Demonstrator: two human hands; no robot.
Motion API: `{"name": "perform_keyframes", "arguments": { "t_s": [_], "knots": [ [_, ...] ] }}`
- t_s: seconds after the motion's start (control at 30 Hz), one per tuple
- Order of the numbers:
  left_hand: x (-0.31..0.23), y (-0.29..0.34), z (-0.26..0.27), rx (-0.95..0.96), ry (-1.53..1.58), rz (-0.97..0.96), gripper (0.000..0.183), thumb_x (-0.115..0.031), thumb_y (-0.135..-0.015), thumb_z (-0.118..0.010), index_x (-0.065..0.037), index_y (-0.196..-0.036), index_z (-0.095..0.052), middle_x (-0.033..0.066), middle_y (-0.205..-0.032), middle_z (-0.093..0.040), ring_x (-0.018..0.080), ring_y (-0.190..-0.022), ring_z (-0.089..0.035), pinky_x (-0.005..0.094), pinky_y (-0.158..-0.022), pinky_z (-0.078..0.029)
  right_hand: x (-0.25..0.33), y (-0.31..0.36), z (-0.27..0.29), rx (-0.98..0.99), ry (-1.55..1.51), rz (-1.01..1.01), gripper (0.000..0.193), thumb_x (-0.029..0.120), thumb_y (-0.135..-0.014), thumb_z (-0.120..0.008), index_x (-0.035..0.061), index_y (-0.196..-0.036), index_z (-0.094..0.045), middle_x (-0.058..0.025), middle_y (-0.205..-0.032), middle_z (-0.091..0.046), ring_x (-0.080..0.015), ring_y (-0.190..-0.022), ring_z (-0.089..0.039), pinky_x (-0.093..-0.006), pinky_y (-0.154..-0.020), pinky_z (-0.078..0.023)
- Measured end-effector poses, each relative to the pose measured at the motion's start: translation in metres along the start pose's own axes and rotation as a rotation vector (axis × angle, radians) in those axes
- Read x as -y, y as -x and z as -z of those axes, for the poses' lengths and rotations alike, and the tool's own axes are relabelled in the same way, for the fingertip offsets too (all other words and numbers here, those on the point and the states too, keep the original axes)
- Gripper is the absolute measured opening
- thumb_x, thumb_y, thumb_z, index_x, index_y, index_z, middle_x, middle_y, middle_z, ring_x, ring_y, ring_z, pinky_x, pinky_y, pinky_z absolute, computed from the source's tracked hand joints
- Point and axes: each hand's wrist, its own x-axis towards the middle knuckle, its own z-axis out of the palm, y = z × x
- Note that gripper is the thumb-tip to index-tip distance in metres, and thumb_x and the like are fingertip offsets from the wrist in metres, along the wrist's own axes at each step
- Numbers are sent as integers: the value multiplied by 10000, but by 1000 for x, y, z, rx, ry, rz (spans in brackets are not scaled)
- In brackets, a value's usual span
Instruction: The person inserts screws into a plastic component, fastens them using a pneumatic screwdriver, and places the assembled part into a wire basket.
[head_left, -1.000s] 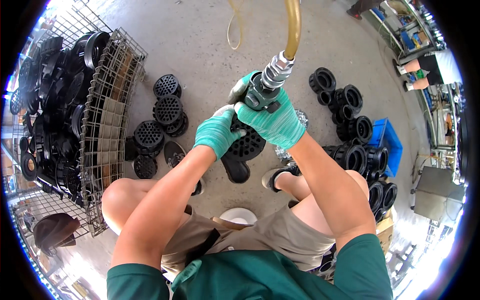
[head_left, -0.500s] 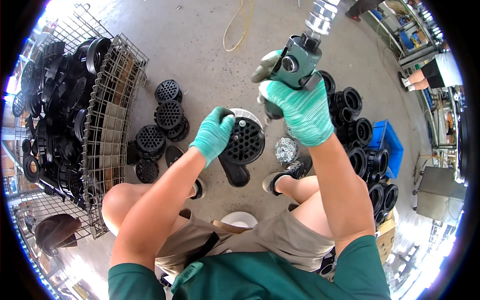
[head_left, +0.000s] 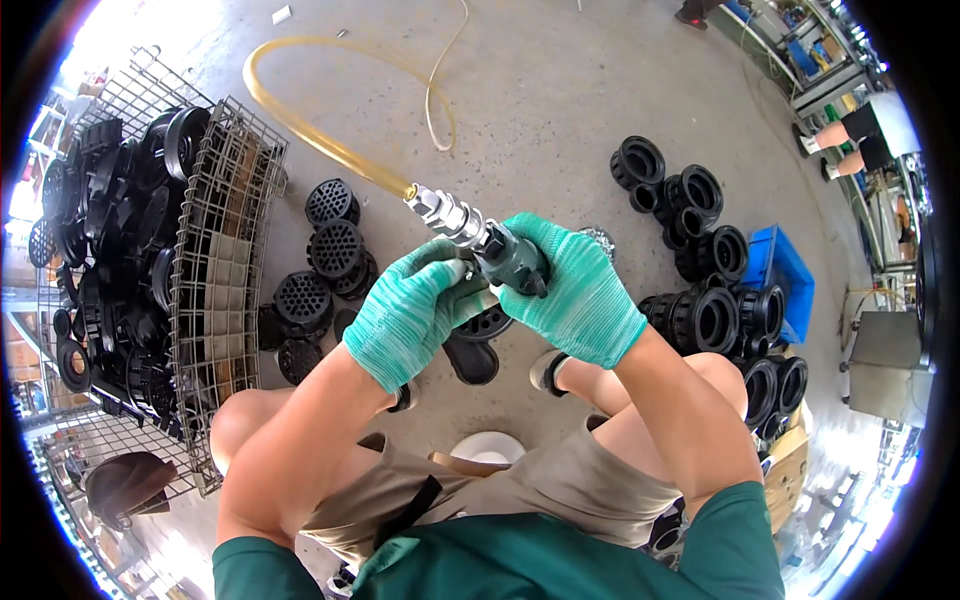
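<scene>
My right hand (head_left: 575, 290), in a green knit glove, grips a dark green air wrench (head_left: 518, 268) with a silver hose fitting. The wrench sits over a round black grated part (head_left: 487, 323), mostly hidden beneath both hands. My left hand (head_left: 408, 305), gloved alike, is closed beside the wrench, thumb and fingers pinched together. A small shiny bit shows at its fingertips, too small to name. Below the grated part, a black rounded piece (head_left: 472, 362) shows between my feet. Behind my right hand, a container of small shiny metal pieces (head_left: 598, 240) is partly covered.
A wire cage (head_left: 220, 270) full of black parts stands at left. Grated black discs (head_left: 335, 248) are stacked beside it. Black rings (head_left: 712, 318) and a blue bin (head_left: 785, 285) lie at right. A yellow hose (head_left: 300, 125) loops ahead; a person (head_left: 850, 140) stands far right.
My right hand has brought the air wrench down and inward, over the grated part. My left hand has stayed close to that part and now meets the wrench. The yellow hose has swung into view.
</scene>
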Motion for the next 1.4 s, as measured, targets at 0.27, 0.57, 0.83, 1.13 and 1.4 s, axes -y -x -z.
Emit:
{"name": "perform_keyframes", "arguments": {
  "t_s": [0.27, 0.57, 0.83, 1.13, 1.4],
  "knots": [
    [16, 3, -6, 45, 116, -60, 286, -160, -967, -640, -14, -1213, -649, 116, -1120, -718, 238, -1016, -716, 380, -911, -609, -2, -1, -13, 0, 106, 72, 484, 43, -744, -813, 107, -1195, -648, -163, -1053, -708, -355, -907, -695, -400, -801, -581],
    [19, 6, -11, 12, 71, -120, 318, -132, -996, -610, 17, -1277, -612, 127, -1159, -703, 216, -1015, -707, 354, -914, -605, 0, -1, -11, 2, 186, 55, 471, 86, -758, -795, 106, -1207, -652, -166, -1026, -717, -364, -898, -698, -403, -801, -579],
    [11, 13, -22, -18, 4, -191, 369, -59, -1016, -529, 83, -1357, -544, 157, -1224, -662, 212, -1076, -682, 361, -1017, -576, -15, -4, 2, -69, -112, -78, 408, 250, -850, -805, 65, -1179, -649, -90, -922, -731, -188, -807, -688, -341, -794, -572],
    [19, 13, -23, -57, -176, -277, 369, -17, -978, -616, 58, -1336, -575, 156, -1254, -658, 223, -1121, -673, 364, -1016, -580, -4, -8, 2, 8, -58, -237, 409, 236, -857, -812, 53, -1184, -649, -83, -940, -726, -170, -832, -677, -335, -827, -572],
    [21, 10, -17, -61, -252, -357, 310, -2, -960, -655, 53, -1262, -614, 150, -1205, -682, 216, -1083, -686, 364, -1004, -584, -14, -3, -9, -44, -179, -183, 421, 223, -855, -820, 54, -1197, -641, -73, -958, -727, -163, -843, -675, -329, -840, -570]
  ]
}}
